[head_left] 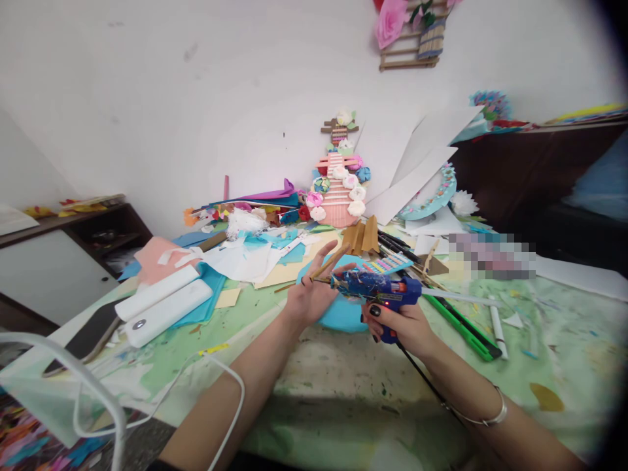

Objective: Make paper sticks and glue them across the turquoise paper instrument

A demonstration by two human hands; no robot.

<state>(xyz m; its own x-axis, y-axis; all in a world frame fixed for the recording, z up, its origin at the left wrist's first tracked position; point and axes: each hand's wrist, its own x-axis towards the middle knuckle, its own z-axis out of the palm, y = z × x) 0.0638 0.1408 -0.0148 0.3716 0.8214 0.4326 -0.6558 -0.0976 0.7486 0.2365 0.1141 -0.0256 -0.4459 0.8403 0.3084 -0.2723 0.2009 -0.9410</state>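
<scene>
Blue glue gun: centre frame, gripped in right fingers
Brown strip: held between left fingers, close to nozzle
Gluing: seemingly underway, not finished

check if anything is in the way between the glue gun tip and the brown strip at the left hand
Nothing visible is: the blue glue gun, held in the right hand, has its tip close to the brown strip in the left hand. Whether tip and strip touch is unclear.

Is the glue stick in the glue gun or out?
Partly in: the white glue stick juts from the back of the glue gun.
</scene>
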